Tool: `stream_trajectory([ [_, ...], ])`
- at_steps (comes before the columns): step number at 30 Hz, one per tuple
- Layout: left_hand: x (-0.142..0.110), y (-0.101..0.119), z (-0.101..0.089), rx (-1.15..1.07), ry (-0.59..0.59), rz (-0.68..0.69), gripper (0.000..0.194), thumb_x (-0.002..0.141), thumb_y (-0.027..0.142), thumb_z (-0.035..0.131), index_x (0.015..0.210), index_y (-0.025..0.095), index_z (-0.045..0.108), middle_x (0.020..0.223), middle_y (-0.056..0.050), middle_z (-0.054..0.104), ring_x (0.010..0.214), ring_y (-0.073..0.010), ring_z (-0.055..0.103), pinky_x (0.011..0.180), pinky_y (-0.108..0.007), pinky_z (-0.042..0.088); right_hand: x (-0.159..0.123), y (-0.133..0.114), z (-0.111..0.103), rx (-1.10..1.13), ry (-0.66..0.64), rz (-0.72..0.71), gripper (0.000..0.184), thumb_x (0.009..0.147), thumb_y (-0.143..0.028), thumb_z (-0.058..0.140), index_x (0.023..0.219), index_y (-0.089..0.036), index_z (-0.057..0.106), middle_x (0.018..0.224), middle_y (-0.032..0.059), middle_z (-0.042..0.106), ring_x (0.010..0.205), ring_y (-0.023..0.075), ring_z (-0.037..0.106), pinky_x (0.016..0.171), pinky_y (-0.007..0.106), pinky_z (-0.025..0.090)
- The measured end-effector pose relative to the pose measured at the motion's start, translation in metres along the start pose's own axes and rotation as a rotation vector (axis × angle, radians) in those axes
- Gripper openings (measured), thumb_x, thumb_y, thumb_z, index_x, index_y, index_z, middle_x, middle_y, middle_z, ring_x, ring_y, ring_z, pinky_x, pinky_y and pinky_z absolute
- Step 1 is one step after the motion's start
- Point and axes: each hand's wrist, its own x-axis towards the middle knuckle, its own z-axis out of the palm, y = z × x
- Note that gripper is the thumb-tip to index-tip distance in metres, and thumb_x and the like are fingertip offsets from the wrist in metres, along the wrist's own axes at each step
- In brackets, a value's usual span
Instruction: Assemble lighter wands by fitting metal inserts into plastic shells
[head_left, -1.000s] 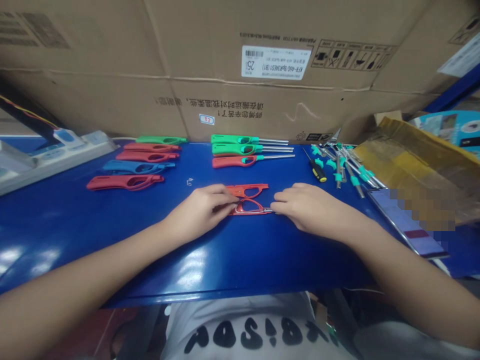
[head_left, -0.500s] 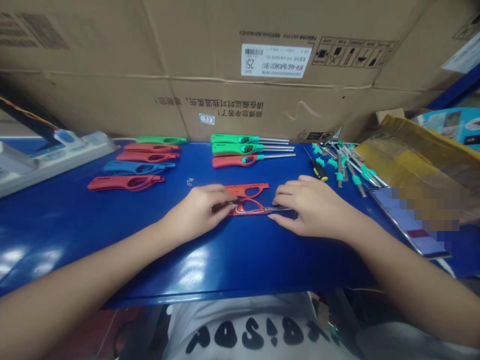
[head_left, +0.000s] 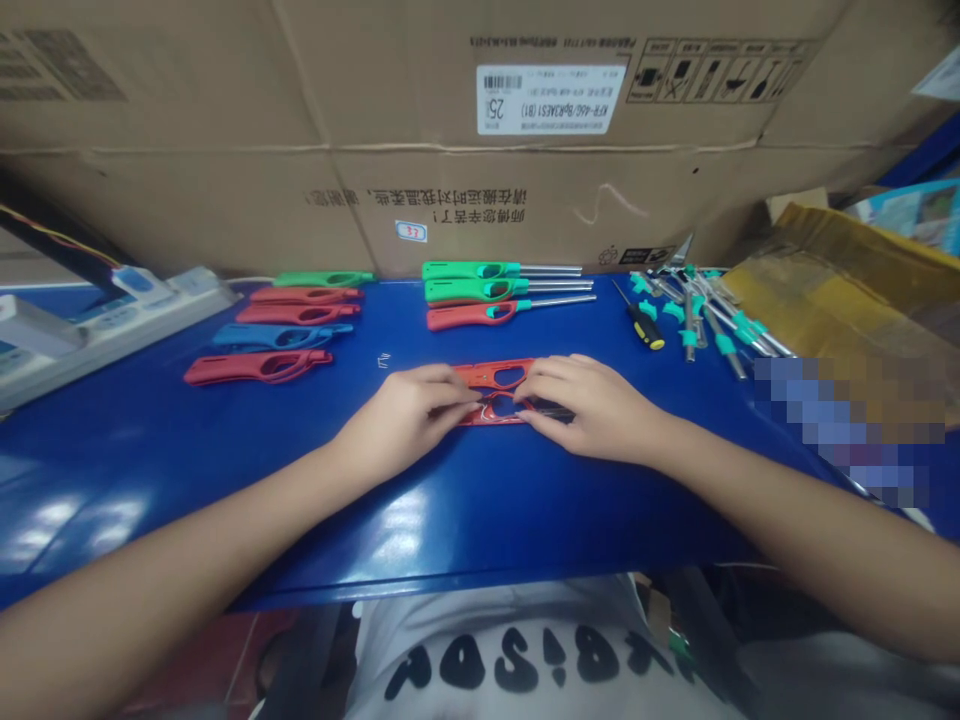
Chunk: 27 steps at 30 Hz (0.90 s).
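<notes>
Two red casing parts of a long-nosed lighter lie on the blue table in front of me. The far casing half (head_left: 480,377) has a trigger loop. The near casing half (head_left: 499,419) holds a thin white wire and has a dark metal tube (head_left: 555,412) at its right end. My left hand (head_left: 409,412) is closed in a pinch at the left end of the near half, hiding that part. My right hand (head_left: 589,408) is closed around the near half's front end, fingertips by the trigger loop, its palm over the tube.
Red, blue and green lighter casings (head_left: 259,367) lie at left beside a power strip (head_left: 112,330). Lighters with metal tubes (head_left: 472,315) lie behind my hands. A screwdriver (head_left: 646,328), loose tubes with teal fittings (head_left: 690,335) and a taped box (head_left: 825,290) are at right. A large carton (head_left: 255,110) stands behind.
My right hand has slid left along the tube to the near casing half's front end. My left hand stays pinched at its left end. The view has shifted slightly.
</notes>
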Motion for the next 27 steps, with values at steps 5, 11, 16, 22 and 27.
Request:
stream_trajectory([
  [5,0.0003,0.0023,0.001,-0.01,-0.014,-0.015,0.017,0.097,0.02,0.061,0.1,0.017,0.078,0.094,-0.007,0.077,0.086,-0.0183,0.073,0.082,-0.03,0.058,-0.0002,-0.0011,0.0015,0.092,-0.007,-0.006,0.011,0.097,-0.029,0.06,0.099,-0.021,0.067,0.104,0.0056,0.071,0.098,0.0201,0.065,0.08,0.032,0.037],
  [11,0.0009,0.0026,0.0029,-0.023,-0.019,-0.005,0.016,0.097,0.019,0.061,0.1,0.015,0.077,0.095,-0.007,0.077,0.087,-0.0188,0.072,0.083,-0.031,0.058,-0.0003,-0.0013,0.0022,0.155,-0.017,-0.016,0.015,0.097,-0.034,0.062,0.096,-0.021,0.068,0.102,0.0037,0.07,0.095,0.0181,0.064,0.08,0.031,0.037],
  [16,0.0003,0.002,0.0039,0.013,-0.022,0.007,0.017,0.099,0.021,0.059,0.1,0.016,0.075,0.095,-0.007,0.077,0.089,-0.0189,0.072,0.084,-0.031,0.058,-0.001,0.0002,0.0025,0.132,-0.031,-0.041,0.016,0.098,-0.034,0.06,0.095,-0.021,0.069,0.103,0.0051,0.07,0.096,0.0187,0.063,0.079,0.031,0.035],
  [22,-0.0025,0.0012,0.0037,0.144,-0.066,0.043,0.022,0.102,0.022,0.052,0.104,0.016,0.073,0.102,-0.009,0.075,0.096,-0.0219,0.071,0.087,-0.036,0.059,-0.0013,0.0011,0.0029,0.136,-0.045,-0.055,0.012,0.098,-0.03,0.061,0.094,-0.021,0.068,0.105,0.0042,0.069,0.096,0.0181,0.063,0.08,0.031,0.033],
  [27,-0.0029,-0.0018,0.0066,0.114,-0.046,0.034,0.02,0.101,0.024,0.054,0.103,0.016,0.072,0.1,-0.008,0.075,0.095,-0.0218,0.071,0.086,-0.035,0.059,-0.0011,0.0018,0.002,0.137,-0.051,-0.057,0.012,0.098,-0.03,0.061,0.092,-0.02,0.066,0.103,0.0034,0.069,0.093,0.0173,0.062,0.08,0.031,0.033],
])
